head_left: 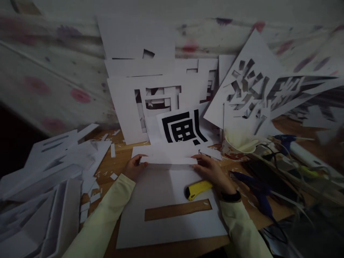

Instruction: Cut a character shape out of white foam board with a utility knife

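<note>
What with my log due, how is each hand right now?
Left hand: closed, holding the left end of the white strip.
Right hand: closed, holding the strip's right end.

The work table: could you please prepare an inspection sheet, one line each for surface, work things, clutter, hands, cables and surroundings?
Surface: wooden table, littered and partly covered.
Work things: white strip, held; slotted sheet with yellow cutter lying on it.
Clutter: paper scraps at left, paper cup at right.
Hands: left hand and right hand grip opposite ends of the strip.
Cables: loose cables at right, near a blue glue gun.
Surroundings: flowered cloth behind, cut-out boards before it.
</note>
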Demonstrator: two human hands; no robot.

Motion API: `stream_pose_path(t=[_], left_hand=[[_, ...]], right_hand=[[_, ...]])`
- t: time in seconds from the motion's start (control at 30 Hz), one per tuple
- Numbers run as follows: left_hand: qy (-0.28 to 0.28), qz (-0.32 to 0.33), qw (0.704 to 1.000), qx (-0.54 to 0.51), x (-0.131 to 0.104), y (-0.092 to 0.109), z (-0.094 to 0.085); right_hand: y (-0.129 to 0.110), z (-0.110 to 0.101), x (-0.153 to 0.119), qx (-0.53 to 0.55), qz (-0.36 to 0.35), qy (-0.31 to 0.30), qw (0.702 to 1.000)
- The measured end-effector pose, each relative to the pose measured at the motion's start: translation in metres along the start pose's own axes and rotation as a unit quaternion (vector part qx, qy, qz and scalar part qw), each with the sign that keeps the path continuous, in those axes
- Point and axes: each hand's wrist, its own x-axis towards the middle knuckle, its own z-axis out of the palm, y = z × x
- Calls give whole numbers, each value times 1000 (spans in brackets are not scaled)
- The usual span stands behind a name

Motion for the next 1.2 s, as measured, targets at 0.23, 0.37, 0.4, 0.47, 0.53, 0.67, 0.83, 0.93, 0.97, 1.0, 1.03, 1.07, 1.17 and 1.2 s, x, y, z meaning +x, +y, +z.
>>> stream_pose_path(t=[0.23, 0.37, 0.4, 0.47, 0.53, 0.67, 0.83, 0.93, 0.97, 1.0, 1.03, 1.07, 1.17, 1.2], left_hand=[[-3, 17, 1000, -21, -2, 1, -4], [6, 8, 998, -69, -2, 1, -5], [11, 7, 997, -75, -2, 0, -5], [13, 2, 997, -80, -2, 0, -6], [10, -5, 997, -76, -2, -1, -7], [14, -9, 999, -48, -3, 2, -6], [16, -27, 998, -55, -4, 8, -5], [23, -28, 998, -47, -6, 9, -5], [22, -27, 999, -39, -6, 10, -5], [21, -27, 999, -32, -6, 10, -5], [19, -27, 999, -27, -7, 9, -5], [18, -25, 999, -24, -7, 9, -5], [24, -16, 999, -21, -7, 8, -5], [23, -16, 999, -19, -6, 8, -5]], right_hand=[[7, 3, 1, -22, -43, 17, 999], [9, 6, 3, -20, -52, 32, 998], [9, 7, 3, -22, -54, 33, 998], [10, 8, 2, -23, -58, 33, 997], [11, 9, 2, -20, -59, 34, 997], [13, 8, 2, -11, -45, 31, 998], [15, 5, -1, 26, -17, 16, 999], [16, 4, -5, 34, -6, 20, 999], [16, 4, -7, 32, -6, 22, 999], [16, 4, -7, 28, -6, 25, 999], [15, 4, -8, 23, -8, 28, 999], [14, 4, -9, 20, -11, 30, 999], [11, 5, -9, 21, -20, 40, 999], [10, 5, -9, 22, -24, 43, 999]])
